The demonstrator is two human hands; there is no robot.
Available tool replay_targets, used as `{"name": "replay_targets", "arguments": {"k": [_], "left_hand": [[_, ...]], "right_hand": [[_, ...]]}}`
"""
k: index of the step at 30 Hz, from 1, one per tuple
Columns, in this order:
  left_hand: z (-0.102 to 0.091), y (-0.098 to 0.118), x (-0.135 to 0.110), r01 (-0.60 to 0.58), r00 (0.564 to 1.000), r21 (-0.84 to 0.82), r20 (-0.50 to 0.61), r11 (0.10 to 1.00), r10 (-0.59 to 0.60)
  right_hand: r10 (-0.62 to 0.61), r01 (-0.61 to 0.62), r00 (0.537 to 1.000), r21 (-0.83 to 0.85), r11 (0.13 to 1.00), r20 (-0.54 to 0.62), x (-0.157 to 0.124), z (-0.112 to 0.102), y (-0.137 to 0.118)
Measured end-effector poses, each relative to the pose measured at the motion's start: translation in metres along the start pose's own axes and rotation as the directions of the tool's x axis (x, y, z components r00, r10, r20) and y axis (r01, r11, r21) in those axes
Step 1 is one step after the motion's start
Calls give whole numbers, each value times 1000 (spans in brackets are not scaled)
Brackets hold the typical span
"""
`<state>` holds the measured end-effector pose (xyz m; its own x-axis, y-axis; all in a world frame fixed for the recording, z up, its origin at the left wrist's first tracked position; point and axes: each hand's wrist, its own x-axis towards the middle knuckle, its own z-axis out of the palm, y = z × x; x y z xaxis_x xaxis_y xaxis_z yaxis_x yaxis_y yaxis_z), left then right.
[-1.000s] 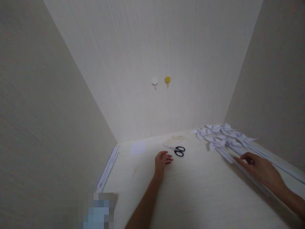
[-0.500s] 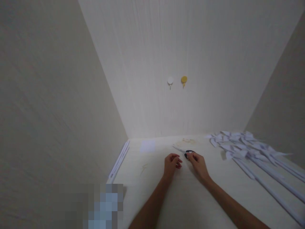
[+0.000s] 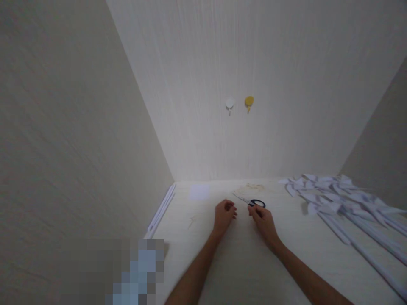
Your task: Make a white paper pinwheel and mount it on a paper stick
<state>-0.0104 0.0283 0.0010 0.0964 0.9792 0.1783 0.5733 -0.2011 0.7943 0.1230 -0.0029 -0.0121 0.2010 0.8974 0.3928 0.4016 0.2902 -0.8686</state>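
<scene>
A pair of scissors [image 3: 254, 202] with black handles lies on the pale tabletop [image 3: 241, 262], its blades pointing left and away. My right hand [image 3: 262, 219] rests just in front of it, fingers bent, fingertips on the near handle. A short gap to the left, my left hand [image 3: 224, 214] sits on the table with its fingers curled in; nothing shows inside them. The two hands lie side by side, apart from each other.
A heap of white folded paper shapes on long white sticks [image 3: 337, 197] covers the right side. Two white sticks [image 3: 161, 208] lie along the left wall. A small white paper square [image 3: 199, 192] lies at the back. A white hook [image 3: 229, 104] and yellow hook [image 3: 249, 101] sit on the back wall.
My right hand left the paper sticks at the right and came over to the scissors' handle. My left hand curled its fingers tighter. The view turned left and tilted a little.
</scene>
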Motion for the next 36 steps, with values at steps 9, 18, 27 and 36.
{"name": "replay_targets", "arguments": {"k": [9, 18, 27, 36], "left_hand": [[-90, -35, 75, 11, 1000, 551, 9, 834, -20], [-111, -33, 80, -265, 919, 698, 391, 665, -45], [-118, -34, 83, -373, 868, 718, 494, 588, -53], [-119, -42, 85, -441, 846, 724, 532, 530, -23]], "right_hand": [[-18, 18, 1000, 7, 1000, -8, 1, 3, 0], [-12, 12, 1000, 0, 1000, 9, 2, 6, 1], [-7, 8, 999, -24, 1000, 48, 1, 5, 1], [-4, 5, 998, -24, 1000, 67, 1, 4, 0]]}}
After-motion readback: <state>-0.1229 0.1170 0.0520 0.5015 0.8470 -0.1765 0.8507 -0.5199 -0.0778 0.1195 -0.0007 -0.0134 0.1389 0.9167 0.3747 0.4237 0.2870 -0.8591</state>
